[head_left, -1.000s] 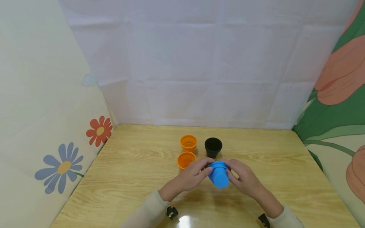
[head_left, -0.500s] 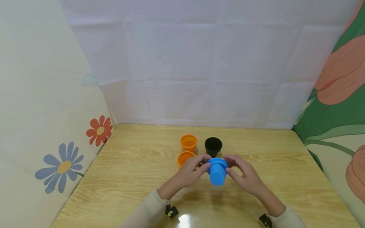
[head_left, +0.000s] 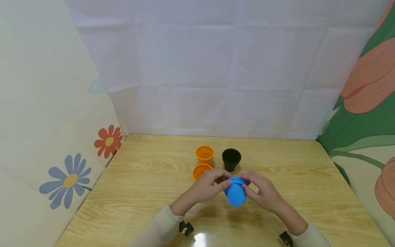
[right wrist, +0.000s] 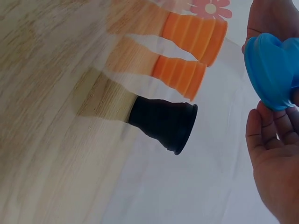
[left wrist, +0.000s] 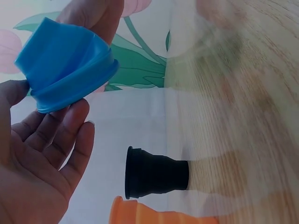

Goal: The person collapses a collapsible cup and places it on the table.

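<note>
Both hands hold a blue collapsible silicone cup (head_left: 236, 196) above the table, its base turned toward the head camera and its rim facing away. My left hand (head_left: 206, 187) pinches its left side, thumb on the wall and fingers at the rim. Opposite it, my right hand (head_left: 264, 192) pinches the right side the same way. Seen from the left wrist, the blue cup (left wrist: 70, 65) has slanting folds, its wall bent unevenly above the rim. Part of the cup (right wrist: 271, 72) runs out of the right wrist view.
Beyond the hands a black cup (head_left: 231, 159) stands upright on the wooden table (head_left: 148, 192). Left of it are two upright orange cups, one farther back (head_left: 205, 154) and one nearer (head_left: 202, 171), partly hidden by the left hand. A white cloth (head_left: 197, 68) hangs behind the table.
The blue cup rose slightly and shifted left, then came back down a little. Its base now faces the head camera more. The orange and black cups stay put.
</note>
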